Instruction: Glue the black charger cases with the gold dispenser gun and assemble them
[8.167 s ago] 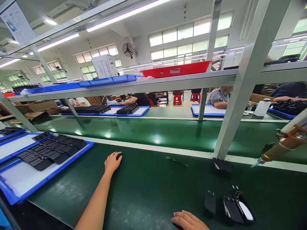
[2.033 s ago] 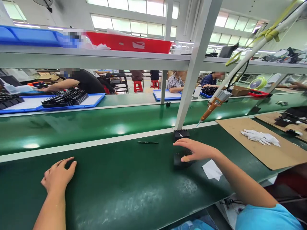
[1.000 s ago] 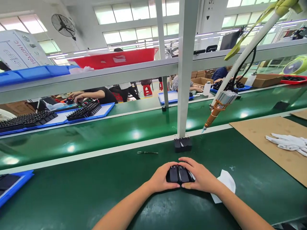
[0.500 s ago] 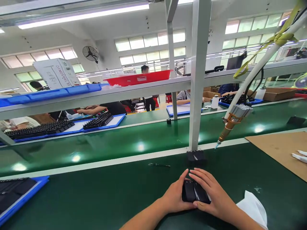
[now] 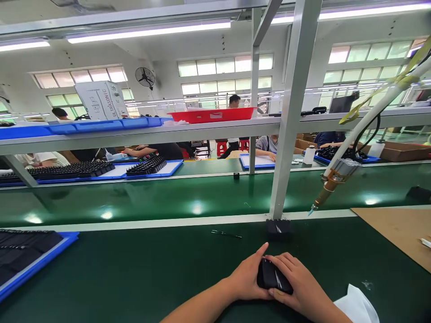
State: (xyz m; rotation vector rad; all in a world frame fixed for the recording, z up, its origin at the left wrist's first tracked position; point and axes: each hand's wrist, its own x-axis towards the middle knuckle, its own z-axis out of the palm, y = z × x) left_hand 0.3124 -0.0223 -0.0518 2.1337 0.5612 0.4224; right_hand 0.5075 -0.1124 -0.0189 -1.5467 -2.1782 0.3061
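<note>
Both my hands hold a small black plastic part (image 5: 269, 277) just above the dark green table (image 5: 151, 278), low in the middle of the view. My left hand (image 5: 248, 278) cups its left side with the thumb raised. My right hand (image 5: 298, 285) wraps over its right side, fingers curled on top. A little beyond the hands, a second black part (image 5: 279, 228) sits at the foot of the grey upright post (image 5: 289, 112). Thin tweezers (image 5: 226, 233) lie on the table to the left of it.
A glue dispenser (image 5: 328, 184) hangs on the right, tip down. White paper (image 5: 357, 307) lies by my right arm; brown cardboard (image 5: 397, 231) is further right. A blue tray (image 5: 33, 264) of black parts sits at left. Across the green conveyor belt (image 5: 168, 202), other people work.
My hands came together on the black part about a second ago and have kept hold of it, turning it slightly. The view has tilted up and shifted a little.
</note>
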